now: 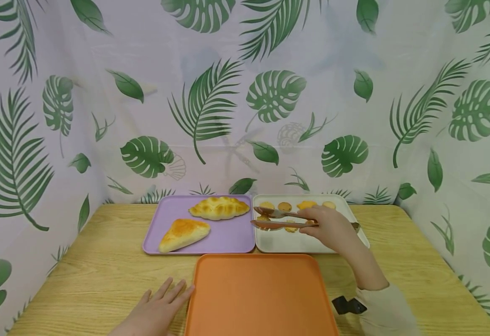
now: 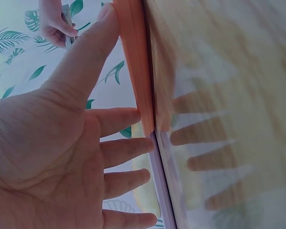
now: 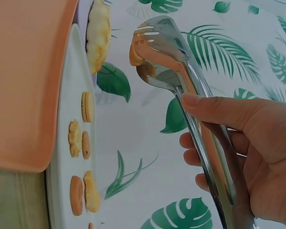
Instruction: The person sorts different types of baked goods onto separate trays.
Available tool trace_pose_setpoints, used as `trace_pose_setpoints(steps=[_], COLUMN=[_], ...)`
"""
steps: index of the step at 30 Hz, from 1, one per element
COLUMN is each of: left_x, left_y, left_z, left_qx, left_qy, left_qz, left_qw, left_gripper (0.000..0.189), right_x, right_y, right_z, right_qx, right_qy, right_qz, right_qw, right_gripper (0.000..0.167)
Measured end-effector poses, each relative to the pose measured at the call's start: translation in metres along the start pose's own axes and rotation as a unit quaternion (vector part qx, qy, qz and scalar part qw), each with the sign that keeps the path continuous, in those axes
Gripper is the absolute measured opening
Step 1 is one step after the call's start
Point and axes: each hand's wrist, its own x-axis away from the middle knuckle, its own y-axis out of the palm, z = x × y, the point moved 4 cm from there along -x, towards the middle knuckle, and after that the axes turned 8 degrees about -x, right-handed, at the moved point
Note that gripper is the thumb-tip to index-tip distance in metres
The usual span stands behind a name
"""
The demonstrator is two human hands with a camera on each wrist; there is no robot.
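My right hand (image 1: 331,228) grips a pair of metal tongs (image 3: 195,121) over the white tray (image 1: 304,243). Between the tong tips, in the right wrist view, sits a small orange-brown cookie (image 3: 135,53). Several small cookies (image 1: 284,206) of different shapes lie on the white tray below, partly hidden by the tongs in the head view. My left hand (image 1: 157,308) is spread with straight fingers at the left edge of the orange tray (image 1: 257,298). In the left wrist view its thumb (image 2: 93,50) lies against that tray's rim.
A purple tray (image 1: 224,240) stands at the back left, beside the white one. It carries a triangular bread (image 1: 184,234) and a long braided bread (image 1: 220,208). The wooden table (image 1: 81,275) meets a leaf-patterned curtain (image 1: 228,121) at the back and sides.
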Motion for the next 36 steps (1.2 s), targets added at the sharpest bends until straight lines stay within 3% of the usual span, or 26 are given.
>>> trace_pose_setpoints(steps=[9,25,31,36], left_x=[0.001,0.001,0.002,0.003], left_y=[0.001,-0.001,-0.005,-0.009], left_z=[-0.001,0.000,0.002,0.004], left_qx=[0.006,0.009,0.006,-0.001], left_qy=[0.005,0.010,0.004,-0.002], left_qz=[0.000,0.004,-0.008,-0.011], left_qw=[1.0000,0.9999,0.9999,0.9999], left_gripper=[0.101,0.101,0.101,0.103], right_x=[-0.014,-0.019,-0.020,-0.017], right_y=[0.014,0.038,0.038,0.023], right_z=[0.026,0.056,0.057,0.052], right_qx=[0.008,-0.001,0.006,0.005], right_qy=[0.049,0.104,0.103,0.091], right_qz=[-0.025,-0.067,-0.069,-0.057], right_qw=[0.9985,0.9923,0.9922,0.9942], right_gripper=[0.034,0.040,0.040,0.045])
